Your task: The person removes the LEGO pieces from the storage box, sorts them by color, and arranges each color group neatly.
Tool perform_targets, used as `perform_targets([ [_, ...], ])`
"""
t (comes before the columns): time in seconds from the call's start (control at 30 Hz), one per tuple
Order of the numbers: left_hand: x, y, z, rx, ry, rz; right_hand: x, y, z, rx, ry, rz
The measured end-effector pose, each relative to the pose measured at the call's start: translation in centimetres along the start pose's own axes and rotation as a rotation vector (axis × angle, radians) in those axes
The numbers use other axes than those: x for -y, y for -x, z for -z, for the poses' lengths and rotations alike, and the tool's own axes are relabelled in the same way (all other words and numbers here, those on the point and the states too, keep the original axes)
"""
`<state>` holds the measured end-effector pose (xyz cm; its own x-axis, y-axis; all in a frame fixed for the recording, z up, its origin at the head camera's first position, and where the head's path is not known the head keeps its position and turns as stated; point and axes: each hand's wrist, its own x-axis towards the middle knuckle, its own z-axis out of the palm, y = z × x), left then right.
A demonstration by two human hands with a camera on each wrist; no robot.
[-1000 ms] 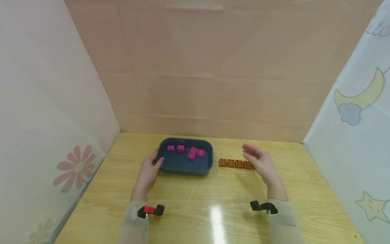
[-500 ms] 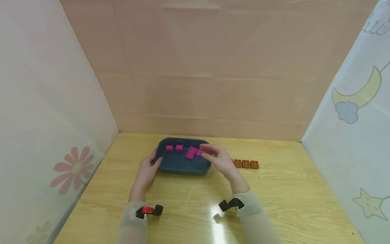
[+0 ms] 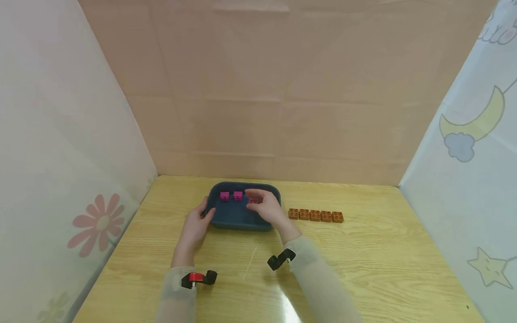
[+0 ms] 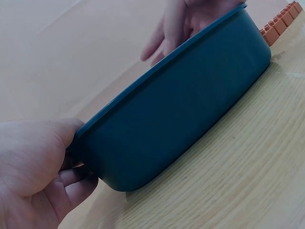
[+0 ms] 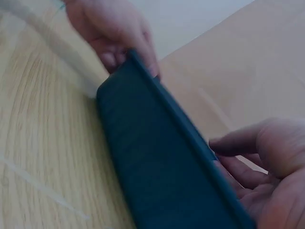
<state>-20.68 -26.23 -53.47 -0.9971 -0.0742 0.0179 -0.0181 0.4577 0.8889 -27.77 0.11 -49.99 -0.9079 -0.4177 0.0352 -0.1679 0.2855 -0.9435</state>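
A dark blue tray [image 3: 238, 223] sits on the table with pink toy building bricks [image 3: 224, 196] inside. My left hand [image 3: 196, 224] grips its left end, thumb over the rim and fingers outside, as the left wrist view shows at the tray wall [image 4: 176, 109]. Over the tray's right half is my right hand [image 3: 268, 208], thumb and fingers apart and reaching in. A bit of pink brick [image 3: 252, 202] shows between them; other bricks there are covered. In the right wrist view, the tray wall hides the fingertips of my right hand [image 5: 271, 171].
To the right of the tray, several orange bricks [image 3: 315, 216] stand in a row on the wooden table [image 3: 383, 251]. A beige backdrop [image 3: 258, 112] rises behind the table. Patterned white cloths hang at the left [image 3: 81, 134] and right.
My right hand has moved left from above the orange row to inside the tray, bringing the whole row into view. The left hand has kept its grip on the tray.
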Motion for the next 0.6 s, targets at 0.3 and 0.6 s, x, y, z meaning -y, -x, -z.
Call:
perform_targets([
  [0.3,0.14,-0.12,0.12,-0.002,0.028,0.008,-0.44,-0.72,-0.56,-0.059,0.156,-0.031],
  [0.6,-0.06,-0.03,0.17,0.012,0.028,0.009,-0.66,-0.68,-0.85,-0.025,0.175,-0.084],
])
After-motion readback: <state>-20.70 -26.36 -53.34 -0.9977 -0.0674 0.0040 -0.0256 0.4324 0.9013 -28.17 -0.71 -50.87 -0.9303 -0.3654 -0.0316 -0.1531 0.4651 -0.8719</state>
